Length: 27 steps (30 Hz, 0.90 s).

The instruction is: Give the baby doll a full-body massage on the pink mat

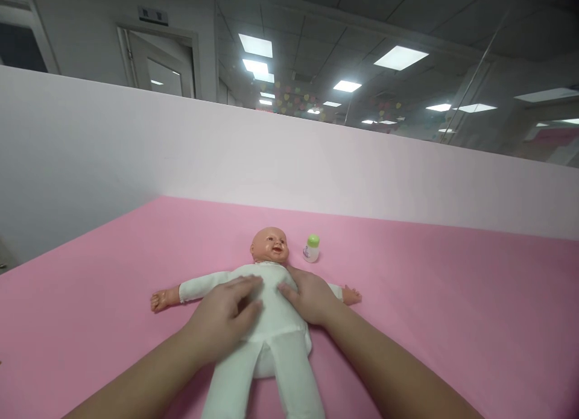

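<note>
A baby doll (271, 298) in a white suit lies on its back on the pink surface (452, 310), head away from me and arms spread. My left hand (226, 319) rests flat on the left side of its torso, fingers apart. My right hand (310, 295) lies on the doll's right side near the shoulder and covers part of that arm. Neither hand grips anything. A small white bottle with a green cap (312, 248) stands upright just right of the doll's head, apart from both hands.
A pale pink partition wall (316, 166) rises behind the pink surface and along its left side. Beyond it are an office ceiling with lit panels and a door (158, 69).
</note>
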{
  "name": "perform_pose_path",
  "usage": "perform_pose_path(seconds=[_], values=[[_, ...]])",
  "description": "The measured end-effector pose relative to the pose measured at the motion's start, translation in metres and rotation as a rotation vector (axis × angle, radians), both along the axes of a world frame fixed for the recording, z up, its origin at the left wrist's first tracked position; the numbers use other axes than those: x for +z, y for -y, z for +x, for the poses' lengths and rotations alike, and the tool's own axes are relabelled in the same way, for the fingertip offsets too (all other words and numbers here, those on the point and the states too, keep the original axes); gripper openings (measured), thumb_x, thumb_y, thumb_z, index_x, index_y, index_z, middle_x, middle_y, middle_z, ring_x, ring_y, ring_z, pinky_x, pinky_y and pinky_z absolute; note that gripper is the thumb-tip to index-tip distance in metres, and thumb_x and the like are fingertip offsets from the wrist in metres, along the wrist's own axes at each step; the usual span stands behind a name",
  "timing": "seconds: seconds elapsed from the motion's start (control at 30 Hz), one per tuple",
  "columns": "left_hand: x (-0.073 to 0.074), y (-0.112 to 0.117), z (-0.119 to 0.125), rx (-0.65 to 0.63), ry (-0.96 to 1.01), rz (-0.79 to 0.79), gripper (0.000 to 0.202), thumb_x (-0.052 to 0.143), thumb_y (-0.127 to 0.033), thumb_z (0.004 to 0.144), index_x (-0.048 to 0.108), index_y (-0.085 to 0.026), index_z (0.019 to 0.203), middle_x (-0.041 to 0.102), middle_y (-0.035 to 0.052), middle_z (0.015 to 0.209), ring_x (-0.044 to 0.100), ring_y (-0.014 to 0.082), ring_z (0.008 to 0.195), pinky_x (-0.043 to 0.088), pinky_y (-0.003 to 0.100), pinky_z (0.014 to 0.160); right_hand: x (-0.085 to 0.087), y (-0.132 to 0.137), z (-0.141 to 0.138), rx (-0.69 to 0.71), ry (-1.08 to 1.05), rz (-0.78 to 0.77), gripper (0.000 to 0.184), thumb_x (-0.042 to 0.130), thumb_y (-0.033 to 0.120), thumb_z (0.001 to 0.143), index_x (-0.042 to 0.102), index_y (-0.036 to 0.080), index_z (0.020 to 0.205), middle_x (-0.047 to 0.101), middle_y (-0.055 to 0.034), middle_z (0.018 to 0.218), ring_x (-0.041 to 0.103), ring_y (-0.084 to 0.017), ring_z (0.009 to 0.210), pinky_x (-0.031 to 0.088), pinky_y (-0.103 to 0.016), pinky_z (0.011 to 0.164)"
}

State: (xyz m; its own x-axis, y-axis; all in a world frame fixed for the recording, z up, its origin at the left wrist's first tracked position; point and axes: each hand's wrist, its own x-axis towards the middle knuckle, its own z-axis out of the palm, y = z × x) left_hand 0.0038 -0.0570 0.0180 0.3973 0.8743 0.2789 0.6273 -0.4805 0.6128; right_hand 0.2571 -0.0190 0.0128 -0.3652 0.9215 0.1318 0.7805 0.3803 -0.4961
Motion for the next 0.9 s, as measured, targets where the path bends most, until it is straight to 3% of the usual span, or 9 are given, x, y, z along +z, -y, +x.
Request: perform_pose_path(seconds=[0.07,0.13,0.2,0.33,0.43,0.67,0.9], values=[[0.017,0.018,0.005,-0.243,0.043,-0.009,0.040,0.054,-0.034,0.101,0.072,-0.030,0.137,0.075,0.0050,0.131,0.069,0.0303,0.122,0.055,0.047,0.110,-0.001,0.000,0.001,0.003,0.002,0.010,0.049,0.047,0.060,0.107,0.063,0.028,0.140,0.075,-0.0081,0.123,0.068,-0.032,0.113,0.048,-0.041,0.094],[0.027,0.032,0.011,-0.457,0.018,-0.013,0.040,0.053,-0.027,0.101,0.073,-0.033,0.135,0.076,0.0032,0.127,0.070,0.0282,0.122,0.050,0.046,0.117,-0.001,0.000,0.001,0.002,0.005,0.018,0.049,0.046,0.059,0.107,0.061,0.028,0.141,0.075,-0.0085,0.124,0.068,-0.032,0.113,0.048,-0.041,0.094],[0.028,0.036,0.016,-0.517,-0.024,-0.026,0.046,0.052,-0.025,0.102,0.068,-0.036,0.143,0.074,0.0021,0.134,0.065,0.0275,0.131,0.040,0.047,0.125,-0.001,-0.001,0.001,0.006,0.014,0.018,0.049,0.046,0.057,0.108,0.060,0.027,0.143,0.074,-0.0087,0.125,0.068,-0.032,0.114,0.048,-0.040,0.094],[0.008,0.019,0.015,-0.377,-0.091,-0.043,0.051,0.049,-0.036,0.106,0.053,-0.040,0.157,0.054,-0.0020,0.160,0.043,0.0273,0.153,0.028,0.051,0.131,-0.002,-0.001,-0.001,0.019,0.020,0.021,0.045,0.043,0.052,0.110,0.060,0.026,0.142,0.073,-0.0091,0.128,0.067,-0.030,0.117,0.047,-0.040,0.096],[-0.007,-0.003,0.012,-0.319,-0.140,-0.031,0.052,0.041,-0.043,0.110,0.045,-0.040,0.162,0.041,-0.0038,0.168,0.031,0.0273,0.160,0.019,0.056,0.133,-0.004,-0.001,-0.004,0.001,0.018,0.037,0.043,0.040,0.047,0.111,0.062,0.025,0.140,0.073,-0.0102,0.129,0.067,-0.029,0.118,0.047,-0.040,0.098],[-0.027,-0.038,0.009,-0.147,-0.148,0.027,0.062,0.042,-0.058,0.107,0.043,-0.032,0.163,0.033,0.0035,0.172,0.026,0.0297,0.161,0.020,0.056,0.132,-0.005,0.002,-0.005,-0.006,-0.002,0.059,0.046,0.038,0.045,0.111,0.058,0.024,0.147,0.071,-0.0112,0.135,0.066,-0.030,0.121,0.047,-0.041,0.102],[-0.038,-0.044,0.003,-0.067,-0.172,0.050,0.070,0.040,-0.063,0.106,0.037,-0.028,0.166,0.035,0.0055,0.172,0.028,0.0300,0.161,0.018,0.056,0.132,0.000,0.008,-0.008,-0.013,-0.005,0.048,0.044,0.044,0.041,0.108,0.059,0.023,0.145,0.071,-0.0121,0.133,0.066,-0.032,0.121,0.047,-0.044,0.103]])
